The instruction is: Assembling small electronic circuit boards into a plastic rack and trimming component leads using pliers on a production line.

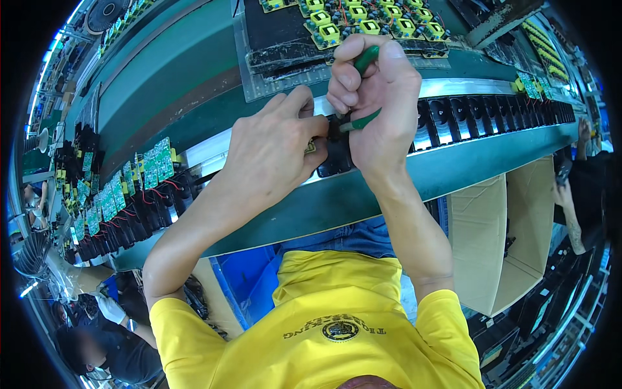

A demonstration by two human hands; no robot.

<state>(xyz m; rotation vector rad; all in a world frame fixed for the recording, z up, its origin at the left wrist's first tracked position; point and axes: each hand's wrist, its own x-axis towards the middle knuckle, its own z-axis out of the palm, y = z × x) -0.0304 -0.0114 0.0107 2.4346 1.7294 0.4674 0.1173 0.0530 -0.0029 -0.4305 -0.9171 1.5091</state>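
Observation:
My right hand [389,97] is closed around a pair of green-handled pliers [364,121], whose metal end points left toward my other hand. The jaws are mostly hidden among dark parts. Just left of them, my left hand [269,139] is closed in a pinch, with a bit of a small circuit board [311,148] showing between the fingers. Below the pliers a black plastic case [335,159] lies on the line, partly covered by my hands.
A row of black cases [460,120] runs right; green circuit boards [155,162] with red wires stand in cases at left. Beyond my hands, yellow-topped boards [369,26] sit on a black block. An open cardboard box [479,240] stands below the bench's near edge [291,223]. Other people work at both sides.

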